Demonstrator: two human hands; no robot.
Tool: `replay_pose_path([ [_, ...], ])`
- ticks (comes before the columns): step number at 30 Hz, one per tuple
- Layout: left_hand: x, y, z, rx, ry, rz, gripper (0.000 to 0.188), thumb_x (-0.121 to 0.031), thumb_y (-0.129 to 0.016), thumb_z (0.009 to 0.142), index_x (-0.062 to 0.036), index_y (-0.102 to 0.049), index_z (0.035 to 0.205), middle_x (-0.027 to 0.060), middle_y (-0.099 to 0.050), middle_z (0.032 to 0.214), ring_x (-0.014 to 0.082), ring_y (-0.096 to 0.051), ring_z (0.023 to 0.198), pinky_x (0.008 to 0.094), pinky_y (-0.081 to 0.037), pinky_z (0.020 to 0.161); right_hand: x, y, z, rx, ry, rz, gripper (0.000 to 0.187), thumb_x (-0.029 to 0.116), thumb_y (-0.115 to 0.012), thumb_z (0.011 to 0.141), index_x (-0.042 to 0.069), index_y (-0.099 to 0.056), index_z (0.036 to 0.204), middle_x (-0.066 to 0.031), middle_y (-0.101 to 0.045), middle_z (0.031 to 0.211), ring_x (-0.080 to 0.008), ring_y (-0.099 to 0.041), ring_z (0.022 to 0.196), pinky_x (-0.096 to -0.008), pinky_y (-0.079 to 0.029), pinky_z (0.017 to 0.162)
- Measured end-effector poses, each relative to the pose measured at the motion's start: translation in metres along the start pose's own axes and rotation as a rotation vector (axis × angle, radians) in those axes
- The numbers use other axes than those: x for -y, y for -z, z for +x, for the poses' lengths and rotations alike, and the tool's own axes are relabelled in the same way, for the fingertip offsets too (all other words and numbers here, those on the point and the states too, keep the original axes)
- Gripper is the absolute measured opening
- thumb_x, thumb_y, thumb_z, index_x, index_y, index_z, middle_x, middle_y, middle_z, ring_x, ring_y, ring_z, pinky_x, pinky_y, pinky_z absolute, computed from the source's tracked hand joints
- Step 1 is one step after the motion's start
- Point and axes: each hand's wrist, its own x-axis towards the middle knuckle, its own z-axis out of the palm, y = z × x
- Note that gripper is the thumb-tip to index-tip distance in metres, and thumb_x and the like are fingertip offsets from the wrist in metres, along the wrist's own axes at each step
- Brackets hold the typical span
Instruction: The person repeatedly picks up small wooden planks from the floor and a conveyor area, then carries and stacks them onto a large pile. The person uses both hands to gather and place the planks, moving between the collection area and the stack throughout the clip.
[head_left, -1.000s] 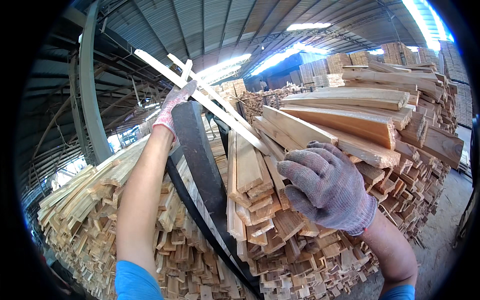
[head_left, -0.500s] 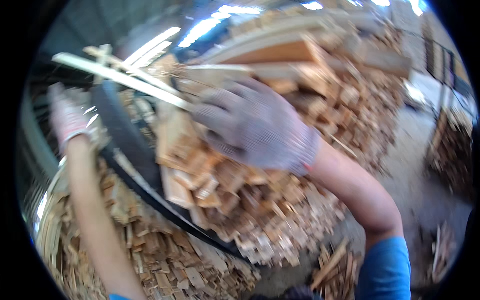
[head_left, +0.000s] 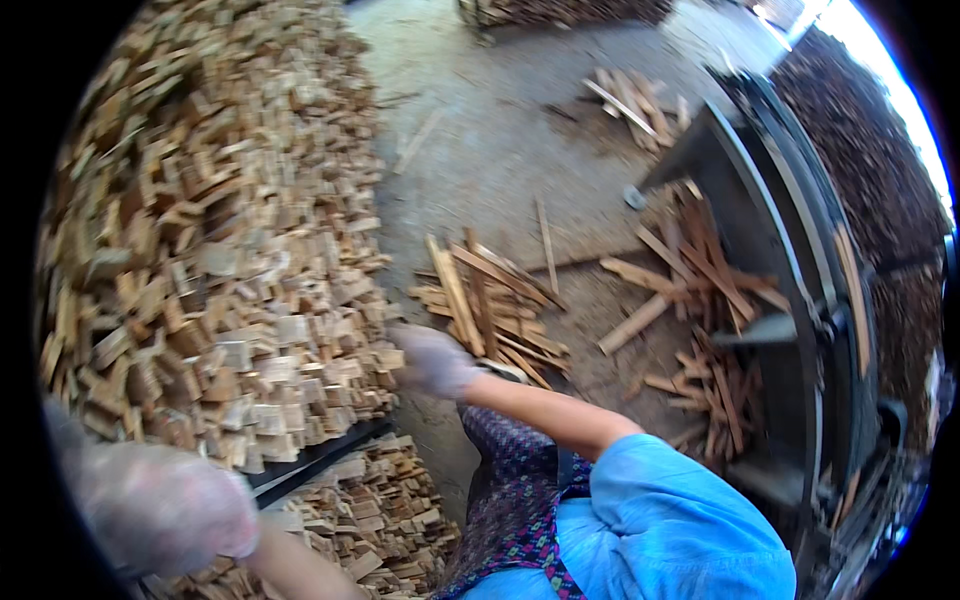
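My right hand (head_left: 435,360), in a grey glove, is stretched out at the right edge of a tall stack of cut wooden sticks (head_left: 220,250) seen end-on, touching or almost touching the stick ends. Blur hides its fingers. My left hand (head_left: 160,505), also gloved and heavily blurred, is low at the bottom left in front of the same stack; no stick shows in it. A loose heap of wooden slats (head_left: 495,300) lies on the concrete floor just beyond my right hand. A dark strap or rail (head_left: 310,460) runs under the stack's upper part.
A dark metal frame or cart (head_left: 790,290) stands at the right with scattered slats (head_left: 710,340) in and around it. More sticks (head_left: 630,100) lie further off on the floor. My blue sleeve and patterned trousers fill the bottom centre.
The view has swung from the roof and stack top down to the floor. The long thin slats in my left hand are gone from view. My right hand has dropped from the stack's top to its side.
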Motion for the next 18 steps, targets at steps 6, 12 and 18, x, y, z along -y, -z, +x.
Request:
replay_pose_path([
  [6,-0.089,-0.046,-0.257,0.161,0.762,-0.339,0.062,-0.041,-0.05,0.1,-0.006,-0.043,0.151,0.0147,-0.044,0.149,0.0293,-0.048,0.131,0.0479,-0.036,0.112,-0.148,0.191,-0.41,0.438,-1.329,-0.554,0.049,0.044,-0.062,0.087,0.002,-0.074,0.108,-0.0265,-0.069,0.115,-0.0393,-0.067,0.11,-0.0466,-0.053,0.094],
  [12,-0.202,-0.045,-0.371,0.594,1.633,-0.326,0.052,-0.006,-0.054,0.101,0.0085,-0.037,0.149,0.0193,-0.053,0.141,0.0235,-0.054,0.126,0.0336,-0.04,0.111,-0.098,0.301,-0.483,0.232,-1.618,-0.504,0.057,0.041,-0.071,0.081,-0.003,-0.064,0.117,-0.0291,-0.069,0.114,-0.0409,-0.066,0.111,-0.0451,-0.053,0.096],
  [18,-0.305,-0.094,-0.413,1.237,1.644,-0.202,0.055,-0.012,-0.064,0.093,0.0046,-0.047,0.143,0.0142,-0.065,0.117,0.022,-0.062,0.103,0.0347,-0.048,0.097,-0.16,0.369,-0.456,0.051,-1.357,-0.629,0.068,0.037,-0.073,0.078,-0.002,-0.055,0.13,-0.0289,-0.059,0.133,-0.0398,-0.06,0.122,-0.0446,-0.049,0.102],
])
